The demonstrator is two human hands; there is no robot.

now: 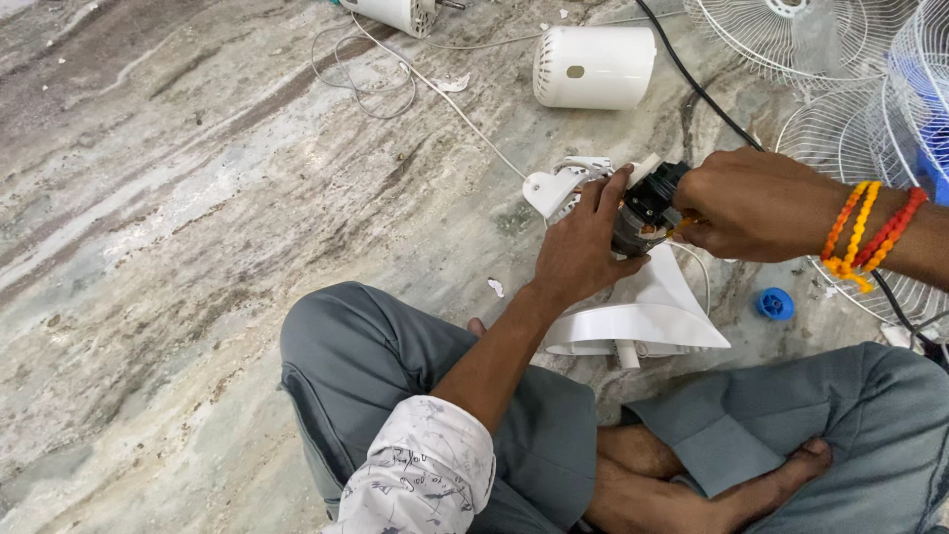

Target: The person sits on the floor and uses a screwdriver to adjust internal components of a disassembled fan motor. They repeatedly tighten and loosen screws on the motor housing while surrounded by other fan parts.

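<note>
While sitting cross-legged on the stone floor (198,198): left hand (583,247) clasping fan motor (643,213) above white stand (643,316); right hand (756,203) clenched on something orange, partly hidden. Rear cover (593,66) already off, grilles (840,59) removed; motor not yet free.

A person sits cross-legged on a marble floor (178,218), the left hand (583,247) gripping a fan motor (643,213) atop a white fan base (643,316) while the right hand (756,203) pinches at the motor's far side. A white motor cover (593,66) lies beyond, wire fan guards (840,109) stand at the right, and a small blue cap (776,304) sits near the base.
</note>
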